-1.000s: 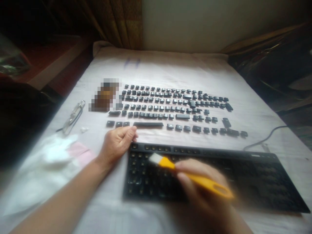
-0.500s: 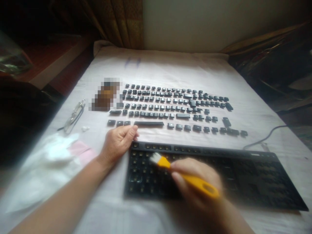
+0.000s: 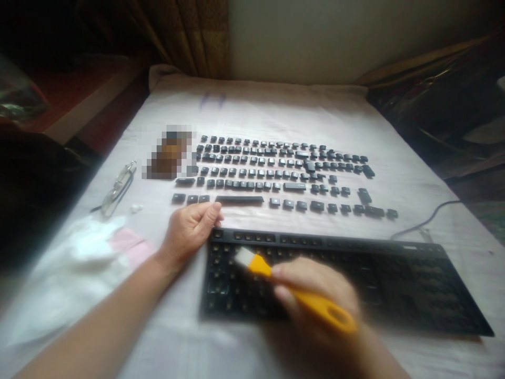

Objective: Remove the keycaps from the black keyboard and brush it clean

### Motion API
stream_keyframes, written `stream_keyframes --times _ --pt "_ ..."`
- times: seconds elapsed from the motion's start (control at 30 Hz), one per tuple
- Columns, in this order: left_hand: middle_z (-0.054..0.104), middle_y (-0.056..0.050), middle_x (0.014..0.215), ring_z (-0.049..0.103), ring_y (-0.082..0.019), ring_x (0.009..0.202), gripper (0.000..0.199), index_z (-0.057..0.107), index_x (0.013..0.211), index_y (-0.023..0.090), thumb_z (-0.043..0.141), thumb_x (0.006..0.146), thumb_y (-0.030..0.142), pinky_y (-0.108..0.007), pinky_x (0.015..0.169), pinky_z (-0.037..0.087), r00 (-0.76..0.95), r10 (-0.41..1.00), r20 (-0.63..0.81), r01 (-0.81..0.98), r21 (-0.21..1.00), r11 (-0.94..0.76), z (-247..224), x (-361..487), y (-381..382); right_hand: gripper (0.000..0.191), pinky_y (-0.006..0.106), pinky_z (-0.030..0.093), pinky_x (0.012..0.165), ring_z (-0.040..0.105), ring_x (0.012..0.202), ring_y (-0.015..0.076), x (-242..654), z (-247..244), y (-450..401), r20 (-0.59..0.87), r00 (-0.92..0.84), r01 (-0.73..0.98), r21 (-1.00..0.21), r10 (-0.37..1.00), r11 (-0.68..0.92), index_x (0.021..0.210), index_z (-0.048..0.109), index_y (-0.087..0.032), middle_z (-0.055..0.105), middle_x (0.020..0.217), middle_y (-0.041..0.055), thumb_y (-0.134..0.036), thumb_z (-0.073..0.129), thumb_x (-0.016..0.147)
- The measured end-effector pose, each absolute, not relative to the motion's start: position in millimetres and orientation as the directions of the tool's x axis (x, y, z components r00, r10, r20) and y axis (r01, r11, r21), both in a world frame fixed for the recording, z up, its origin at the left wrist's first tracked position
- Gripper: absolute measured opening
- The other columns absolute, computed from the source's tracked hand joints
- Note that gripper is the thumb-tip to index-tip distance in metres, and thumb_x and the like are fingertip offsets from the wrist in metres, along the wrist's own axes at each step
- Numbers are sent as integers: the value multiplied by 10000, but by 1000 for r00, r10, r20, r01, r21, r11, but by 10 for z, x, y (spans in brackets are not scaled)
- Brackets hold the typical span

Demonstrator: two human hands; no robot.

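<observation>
At the upper left corner of the black keyboard base point(image 3: 402, 284), left hand point(image 3: 191, 229) is mostly closed, thumb laid along curled fingers, edge of the hand against the corner. Can't tell if it grips the base or just braces it. Right hand point(image 3: 319, 295) is closed round the yellow brush point(image 3: 260, 265), thumb and fingers pinching near the neck, handle running back under the palm side. Pale bristles are over the left part of the base, among the bare key positions; blur hides whether they touch. Base lies flat on the pale cloth point(image 3: 284, 116), keycaps off. Loose keycaps point(image 3: 294, 187) sit in rows just beyond it, long spacebar point(image 3: 240, 199) near left fingertips. Glasses point(image 3: 118, 187) and white crumpled cloth point(image 3: 74, 273) off to the left.
</observation>
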State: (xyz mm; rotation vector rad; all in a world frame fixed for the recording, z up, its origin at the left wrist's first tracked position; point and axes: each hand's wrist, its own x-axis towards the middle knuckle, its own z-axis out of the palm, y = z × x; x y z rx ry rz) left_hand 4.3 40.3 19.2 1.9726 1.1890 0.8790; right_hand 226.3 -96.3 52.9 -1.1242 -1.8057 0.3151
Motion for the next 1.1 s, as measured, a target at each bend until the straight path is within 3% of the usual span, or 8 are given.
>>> stream_keyframes --times 0.23,0.87,1.1 --pt "705 8 603 663 -137 567 371 707 690 205 538 966 387 -238 593 502 358 909 214 465 803 -372 202 60 405 95 227 566 555 711 558 134 2316 542 -931 597 -136 653 -546 791 525 947 662 -181 776 725 32 -108 608 919" --pt "706 7 606 662 -139 564 361 707 699 206 540 962 389 -246 590 502 355 910 213 475 798 -372 203 48 405 70 237 556 573 728 595 130 2230 466 -972 612 -147 553 -601 777 577 986 663 -175 783 754 33 -155 600 963" --pt "700 12 604 659 -132 564 355 706 703 204 540 961 383 -238 591 499 355 911 211 478 796 -371 214 50 402 85 241 554 559 718 575 134 2286 502 -961 613 -150 617 -555 776 558 969 666 -189 781 741 26 -132 614 934"
